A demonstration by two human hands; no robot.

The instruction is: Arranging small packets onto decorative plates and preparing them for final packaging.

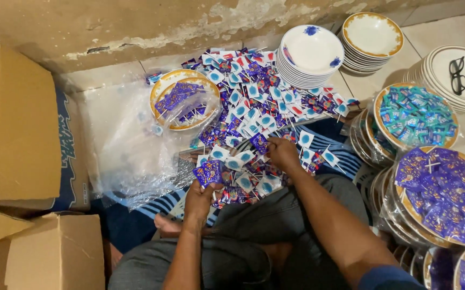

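A home floor: tiles point(447, 32), peeling wall point(136, 27), stacked bowls point(310, 56).

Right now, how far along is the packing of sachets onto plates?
Done: wrapped plates of purple sachets stacked at right. In hand: left hand holds purple sachets; right hand picks one from the loose pile. Left: that pile and empty bowls.

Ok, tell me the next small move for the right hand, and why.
Probably lift the purple packet pinched by the right hand across to the left hand, which already holds a purple bunch; the pile beneath is loose.
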